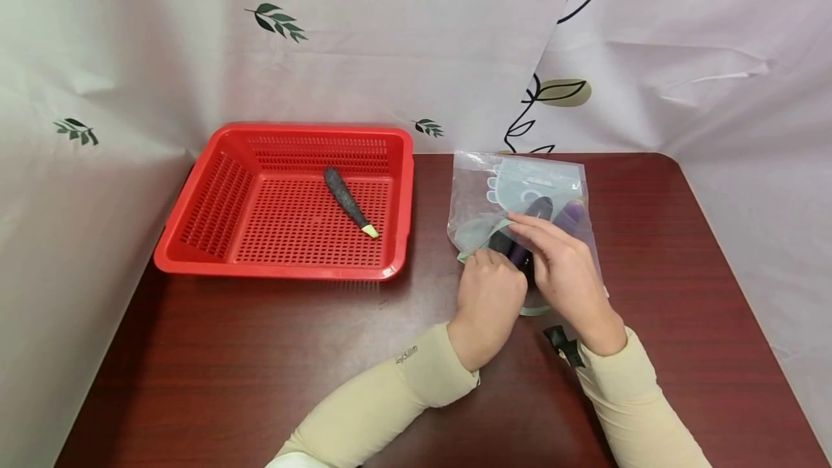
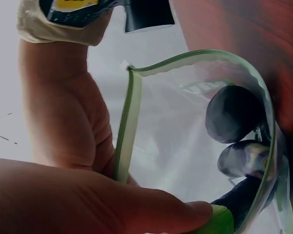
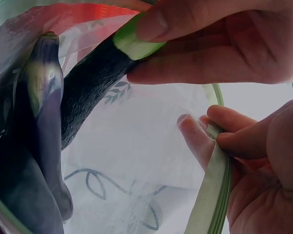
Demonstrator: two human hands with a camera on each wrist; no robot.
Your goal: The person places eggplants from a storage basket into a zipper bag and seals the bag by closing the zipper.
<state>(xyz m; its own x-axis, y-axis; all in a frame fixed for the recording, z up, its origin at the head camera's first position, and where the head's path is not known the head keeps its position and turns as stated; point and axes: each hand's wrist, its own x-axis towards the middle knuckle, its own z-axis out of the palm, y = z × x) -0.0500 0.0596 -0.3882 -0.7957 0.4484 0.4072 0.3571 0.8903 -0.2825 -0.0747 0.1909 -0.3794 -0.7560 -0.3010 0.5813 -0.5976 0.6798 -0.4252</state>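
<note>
My left hand (image 1: 490, 302) grips the light green end of a dark, rough-skinned long vegetable (image 3: 90, 83), whose body slants into a clear zip bag (image 1: 469, 190). My right hand (image 1: 572, 280) pinches the bag's green zip rim (image 3: 212, 195) between thumb and fingers, and the mouth gapes between both hands. Inside lie a purple eggplant (image 3: 49, 107) and other dark, smooth rounded vegetables (image 2: 234, 114), partly hidden by the plastic and each other. In the left wrist view my thumb (image 2: 171, 209) presses on the green end.
A red perforated basket (image 1: 279, 269) stands on the left of the dark red table (image 1: 273, 367). In it lies another dark vegetable (image 1: 347, 197) with a pale green tip. White leaf-printed cloth (image 1: 364, 35) hangs behind the table and at its sides.
</note>
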